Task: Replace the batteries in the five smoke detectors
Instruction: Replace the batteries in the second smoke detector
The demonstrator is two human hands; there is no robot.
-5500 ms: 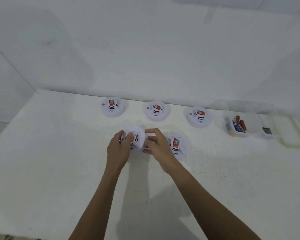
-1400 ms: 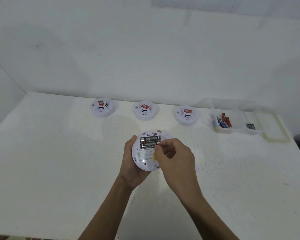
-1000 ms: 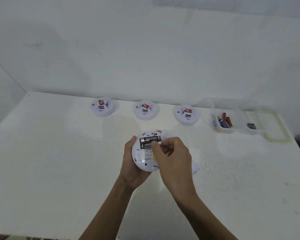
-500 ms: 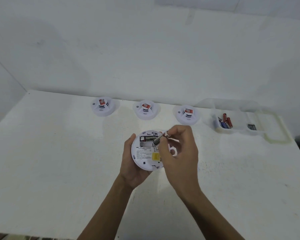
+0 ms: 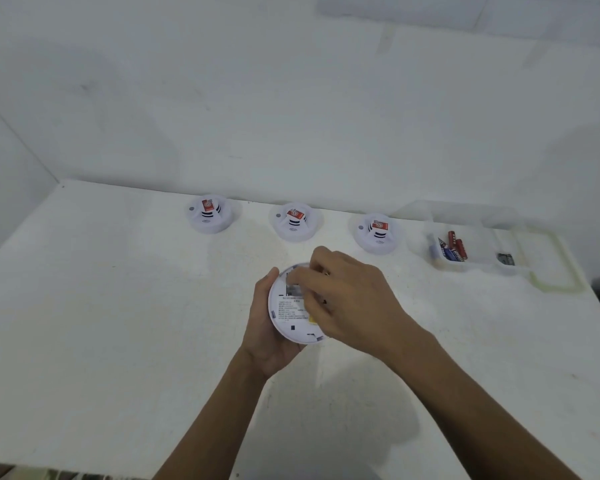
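fingers (image 5: 303, 282) reach into held detector (image 5: 291, 317), well inside table (image 5: 118, 306) edges.

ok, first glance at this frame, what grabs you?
The two hands at centre: the left hand grips an upturned smoke detector while the right hand works its fingers over the battery bay. Behind, three detectors line the table's far edge, with a clear tray of batteries at far right.

We see a white table (image 5: 118, 306), scuffed with dark specks. On it, along the far edge, sit 3 smoke detectors (image 5: 209, 215) (image 5: 296, 222) (image 5: 377, 232) in a row, and to their right a clear plastic tray (image 5: 478, 265) holding batteries (image 5: 452, 250).
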